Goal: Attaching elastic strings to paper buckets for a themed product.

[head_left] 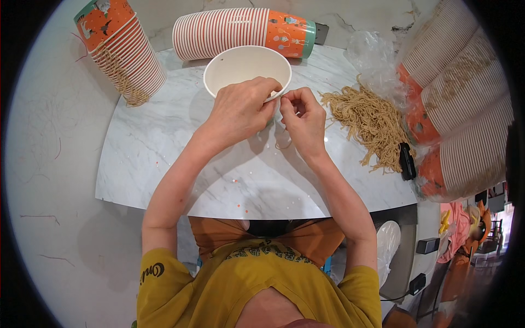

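A large paper cup [243,61], white inside, stands with its mouth toward me at the middle of the marble-patterned table. My left hand [244,106] is closed over its near right rim, with fingers reaching inside. Just right of that rim, my right hand [303,117] is closed in a pinch at the cup's edge. A thin tan string [282,146] hangs below the right fingers; its upper end is hidden by them. The cup's outer side is mostly covered by my hands.
Nested orange-and-green paper cups [221,34] lie behind the cup. Another stack [131,57] with strings over its side stands at left. To the right are a pile of tan strings [367,126], a black stapler-like object [407,161] and bagged cup stacks [470,158].
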Demonstrator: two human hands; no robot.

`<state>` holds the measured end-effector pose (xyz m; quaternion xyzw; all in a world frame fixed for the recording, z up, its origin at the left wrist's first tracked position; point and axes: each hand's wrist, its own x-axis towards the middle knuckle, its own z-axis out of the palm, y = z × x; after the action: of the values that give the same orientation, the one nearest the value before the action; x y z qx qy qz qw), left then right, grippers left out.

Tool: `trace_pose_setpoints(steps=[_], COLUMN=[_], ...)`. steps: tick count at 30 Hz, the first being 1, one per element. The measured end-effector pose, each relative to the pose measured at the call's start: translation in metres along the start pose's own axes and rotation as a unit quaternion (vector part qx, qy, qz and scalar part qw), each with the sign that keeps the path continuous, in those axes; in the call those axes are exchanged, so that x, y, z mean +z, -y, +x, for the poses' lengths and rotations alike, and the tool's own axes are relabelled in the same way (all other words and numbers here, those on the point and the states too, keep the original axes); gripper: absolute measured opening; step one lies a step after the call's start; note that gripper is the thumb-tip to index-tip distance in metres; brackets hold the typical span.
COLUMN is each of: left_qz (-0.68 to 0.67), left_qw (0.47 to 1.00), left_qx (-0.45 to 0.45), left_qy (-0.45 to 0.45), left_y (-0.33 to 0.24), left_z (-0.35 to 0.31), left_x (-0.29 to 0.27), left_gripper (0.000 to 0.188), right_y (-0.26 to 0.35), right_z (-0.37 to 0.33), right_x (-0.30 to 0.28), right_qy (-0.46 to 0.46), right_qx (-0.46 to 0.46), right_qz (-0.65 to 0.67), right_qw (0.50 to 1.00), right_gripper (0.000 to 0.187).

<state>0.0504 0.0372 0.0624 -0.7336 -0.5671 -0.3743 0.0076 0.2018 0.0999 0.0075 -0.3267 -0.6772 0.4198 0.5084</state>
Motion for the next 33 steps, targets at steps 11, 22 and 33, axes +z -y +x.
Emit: trace_pose_setpoints(steps=[11, 22, 33], left_qz=[-0.102, -0.246, -0.043], left_qw=[0.980, 0.921, 0.986], left_qx=[-0.104, -0.161, -0.096], left_qy=[0.137, 0.254, 0.131], left_y=[0.010, 0.023, 0.008], left_z=[0.024, 0.040, 0.031], left_x=[-0.022, -0.021, -0.032], left_gripper=[0.026, 0.009, 0.016], right_y=[0.007, 0.008, 0.015], right_z=[-0.004, -0.004, -0.001], right_x=[0.001, 0.001, -0.006], right_qy=[0.007, 0.000, 0.076], right_qx=[0.003, 0.001, 0.158], right_qz=[0.005, -0.003, 0.185], right_qw=[1.000, 1.000, 0.967], right_gripper=[0.007, 0.006, 0.014])
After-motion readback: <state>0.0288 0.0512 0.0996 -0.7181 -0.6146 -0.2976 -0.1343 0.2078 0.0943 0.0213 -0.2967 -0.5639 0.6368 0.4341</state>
